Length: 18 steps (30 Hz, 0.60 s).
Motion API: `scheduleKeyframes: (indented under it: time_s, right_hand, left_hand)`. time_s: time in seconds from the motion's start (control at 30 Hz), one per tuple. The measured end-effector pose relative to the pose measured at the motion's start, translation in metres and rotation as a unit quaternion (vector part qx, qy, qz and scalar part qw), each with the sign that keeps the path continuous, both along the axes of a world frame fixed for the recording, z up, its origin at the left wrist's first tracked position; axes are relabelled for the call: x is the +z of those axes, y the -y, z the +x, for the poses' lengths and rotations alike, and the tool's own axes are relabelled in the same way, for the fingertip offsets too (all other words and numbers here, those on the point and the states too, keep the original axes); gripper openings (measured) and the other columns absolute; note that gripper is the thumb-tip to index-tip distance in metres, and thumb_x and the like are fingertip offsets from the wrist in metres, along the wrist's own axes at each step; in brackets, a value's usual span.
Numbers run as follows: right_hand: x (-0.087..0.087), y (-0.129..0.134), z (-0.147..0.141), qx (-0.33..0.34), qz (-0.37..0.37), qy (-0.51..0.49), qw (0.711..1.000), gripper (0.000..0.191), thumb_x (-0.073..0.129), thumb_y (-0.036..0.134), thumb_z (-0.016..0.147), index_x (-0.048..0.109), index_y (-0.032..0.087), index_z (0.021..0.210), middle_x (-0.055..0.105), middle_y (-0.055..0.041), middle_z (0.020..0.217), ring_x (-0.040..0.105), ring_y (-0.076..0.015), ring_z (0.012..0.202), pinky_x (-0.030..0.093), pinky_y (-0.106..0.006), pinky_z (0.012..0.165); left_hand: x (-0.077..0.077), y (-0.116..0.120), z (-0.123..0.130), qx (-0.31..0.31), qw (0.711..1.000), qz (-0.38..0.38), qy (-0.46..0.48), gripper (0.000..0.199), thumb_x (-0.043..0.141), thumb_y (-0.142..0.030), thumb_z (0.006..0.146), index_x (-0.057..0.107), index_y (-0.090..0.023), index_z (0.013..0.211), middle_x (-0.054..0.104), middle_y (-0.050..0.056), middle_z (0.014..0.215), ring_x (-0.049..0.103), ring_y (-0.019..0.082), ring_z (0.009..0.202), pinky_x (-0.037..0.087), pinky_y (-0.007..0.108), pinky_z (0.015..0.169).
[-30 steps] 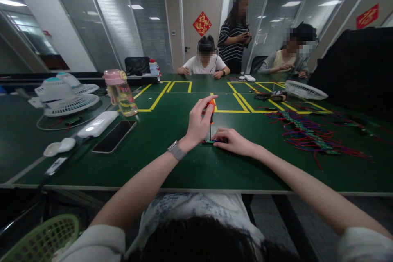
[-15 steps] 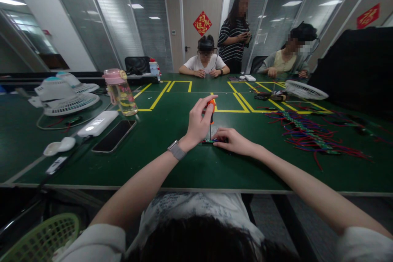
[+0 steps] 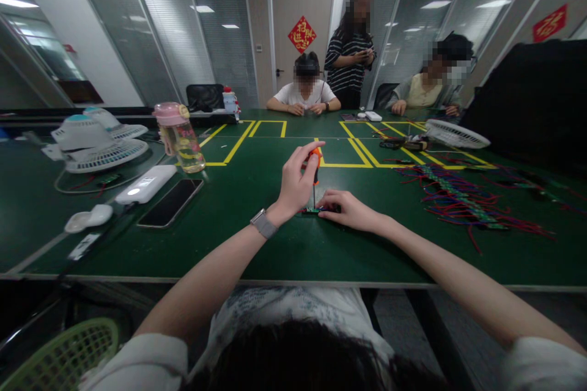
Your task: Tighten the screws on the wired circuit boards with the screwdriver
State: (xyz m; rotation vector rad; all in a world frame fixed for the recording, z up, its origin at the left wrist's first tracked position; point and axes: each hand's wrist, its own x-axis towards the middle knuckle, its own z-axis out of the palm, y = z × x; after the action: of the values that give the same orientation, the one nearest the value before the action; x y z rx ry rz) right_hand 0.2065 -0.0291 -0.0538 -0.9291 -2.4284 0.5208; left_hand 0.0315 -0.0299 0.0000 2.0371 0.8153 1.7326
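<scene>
My left hand (image 3: 298,177) is closed around the orange and black handle of a screwdriver (image 3: 316,176). The screwdriver stands upright, its thin shaft reaching down to a small green circuit board (image 3: 310,211) on the table. At the board's right end, my right hand (image 3: 346,211) pinches the board or its wires between thumb and fingers. Those fingertips partly hide the board, so its right end cannot be seen clearly. A grey watch band circles my left wrist.
To the right lies a row of circuit boards with red and blue wires (image 3: 463,195). A phone (image 3: 170,203), a white power bank (image 3: 147,183), a pink-lidded bottle (image 3: 186,140) and white fans (image 3: 107,156) stand left. Yellow tape marks the green table (image 3: 257,256). Co-workers are across it.
My hands, the screwdriver and the circuit board keep their places. Across the table, the co-worker at the right has shifted a hand slightly to the left.
</scene>
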Motion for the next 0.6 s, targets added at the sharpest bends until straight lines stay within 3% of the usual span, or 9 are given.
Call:
scheduleKeyframes:
  time_s: [0.6]
  right_hand:
    - [0.0012,0.0012,-0.0004,-0.003,-0.003,-0.004,1.000,0.017,0.063,0.026,0.085,0.070,0.014,0.096,0.056,-0.0031,0.081,0.053,-0.0128,0.066,0.044,-0.025,0.062]
  left_hand:
    - [0.0001,0.0005,-0.0003,-0.003,1.000,0.001,0.004,0.027,0.042,-0.026,0.096,0.060,-0.020,0.116,0.064,0.005,0.102,0.060,0.014,0.088,0.049,0.025,0.078]
